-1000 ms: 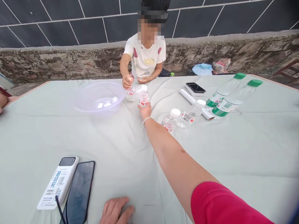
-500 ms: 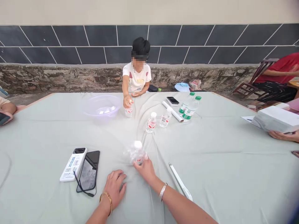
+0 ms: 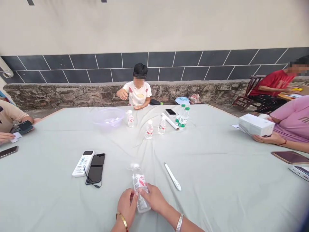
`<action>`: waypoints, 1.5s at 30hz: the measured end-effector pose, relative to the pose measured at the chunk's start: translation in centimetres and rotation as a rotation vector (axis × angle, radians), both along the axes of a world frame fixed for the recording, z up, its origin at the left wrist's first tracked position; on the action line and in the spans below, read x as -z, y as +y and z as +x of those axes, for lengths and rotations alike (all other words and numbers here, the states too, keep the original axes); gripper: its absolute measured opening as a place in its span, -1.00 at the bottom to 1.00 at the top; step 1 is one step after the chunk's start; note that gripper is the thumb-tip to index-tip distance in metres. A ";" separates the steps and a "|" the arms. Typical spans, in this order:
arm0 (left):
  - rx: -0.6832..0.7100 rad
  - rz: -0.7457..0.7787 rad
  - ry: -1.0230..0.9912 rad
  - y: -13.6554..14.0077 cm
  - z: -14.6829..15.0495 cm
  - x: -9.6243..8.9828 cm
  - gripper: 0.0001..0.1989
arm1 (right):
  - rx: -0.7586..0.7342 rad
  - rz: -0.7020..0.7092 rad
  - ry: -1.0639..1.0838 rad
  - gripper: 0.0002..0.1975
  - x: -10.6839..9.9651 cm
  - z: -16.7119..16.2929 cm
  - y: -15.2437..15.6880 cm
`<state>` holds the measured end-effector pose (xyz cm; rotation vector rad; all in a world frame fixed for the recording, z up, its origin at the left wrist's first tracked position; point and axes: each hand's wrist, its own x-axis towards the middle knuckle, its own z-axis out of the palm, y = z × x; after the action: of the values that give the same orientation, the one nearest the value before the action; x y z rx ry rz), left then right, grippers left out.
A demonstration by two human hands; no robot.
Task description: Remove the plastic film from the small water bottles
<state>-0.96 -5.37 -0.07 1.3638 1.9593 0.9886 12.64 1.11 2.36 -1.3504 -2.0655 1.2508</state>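
Two hands: both closed on one clear, white-capped bottle (image 3: 139,181), leaning a little, low in the middle of the view; whether resting on the pale cloth (image 3: 217,187) or lifted, cannot tell
Left hand (image 3: 126,203): curled against the bottle's left side, thumb on the plastic, gold bracelet (image 3: 124,222) at the wrist
Right hand (image 3: 154,198): gripping from the right, thumb across the front, silver bangle (image 3: 180,222) at the wrist
White stick (image 3: 172,176): lying on the cloth, just beyond the right forearm
Black phone (image 3: 96,169): left of the held bottle, next to a white device (image 3: 83,163)
Small bottle (image 3: 130,119): upright on the far side, beside a lilac basin (image 3: 102,122)
Two more small bottles (image 3: 149,130): upright, nearer, just right of that one
Green-capped bottles (image 3: 183,120): paired, beside a white roll (image 3: 170,121)
Co-worker's hand (image 3: 123,94): raised at the far edge
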 end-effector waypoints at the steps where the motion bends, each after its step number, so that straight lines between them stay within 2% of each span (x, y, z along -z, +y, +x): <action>1: 0.000 -0.036 0.040 0.2 0.1 0.0 -0.63 | 0.030 0.066 -0.090 -0.54 -0.1 -0.1 0.0; 3: 0.001 -0.102 0.082 0.6 0.1 -0.3 -0.61 | 0.058 0.182 -0.246 -0.50 -0.8 0.0 0.0; 6: 0.001 -0.190 0.095 0.9 0.2 -1.1 -0.60 | 0.025 0.253 -0.393 -0.48 -2.2 1.4 0.8; 8: 0.009 -0.232 0.093 0.9 0.2 -1.7 -0.59 | 0.102 0.320 -0.459 -0.58 -2.9 3.5 2.0; 10: 0.022 -0.249 0.086 0.9 0.2 -2.4 -0.58 | 0.246 0.403 -0.552 -0.68 -3.1 6.4 3.2; 12: 0.028 -0.255 0.070 0.9 0.3 -2.9 -0.57 | 0.328 0.382 -0.675 -0.61 -2.6 9.1 4.2; 14: 0.019 -0.271 0.050 1.1 0.6 -3.3 -0.57 | 0.326 0.294 -0.706 -0.67 -1.9 11.0 4.5; 16: 0.012 -0.303 0.039 1.5 1.0 -3.6 -0.57 | 0.307 0.221 -0.647 -0.77 -1.5 11.7 4.3; 18: 0.015 -0.335 0.053 1.9 1.3 -3.7 -0.56 | 0.311 0.177 -0.540 -0.77 -1.9 11.2 3.9; 23: 0.023 -0.334 0.103 2.2 1.7 -3.6 -0.50 | 0.222 0.016 -0.073 -0.69 -5.1 7.2 3.9; 25: 0.015 -0.331 0.126 2.1 1.7 -3.4 -0.49 | 0.181 -0.030 0.052 -0.67 -6.0 5.3 4.5; 27: 0.012 -0.324 0.155 2.0 1.8 -3.2 -0.50 | 0.143 0.013 0.077 -0.66 -6.3 3.6 5.1; 30: 0.014 -0.306 0.184 1.9 1.9 -3.0 -0.49 | 0.081 0.155 -0.005 -0.66 -6.3 1.6 6.1; 33: 0.006 -0.294 0.200 1.9 1.9 -2.9 -0.49 | 0.063 0.231 -0.086 -0.67 -6.3 0.9 6.2; 36: 0.005 -0.296 0.191 1.9 1.9 -2.7 -0.49 | 0.026 0.224 -0.086 -0.65 -6.6 2.3 4.7; 39: 0.009 -0.290 0.175 1.8 1.8 -2.7 -0.48 | -0.040 0.150 -0.042 -0.63 -7.6 5.7 1.5; 42: 0.011 -0.286 0.170 1.7 1.7 -2.7 -0.46 | -0.138 -0.022 -0.010 -0.61 -9.4 9.9 -1.9; 45: 0.010 -0.304 0.163 1.7 1.6 -2.7 -0.48 | -0.267 -0.249 0.000 -0.57 -10.5 12.9 -3.3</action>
<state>0.69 -3.63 2.67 1.3115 2.1169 0.5592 25.51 -2.23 12.90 -1.1986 -2.2033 1.6673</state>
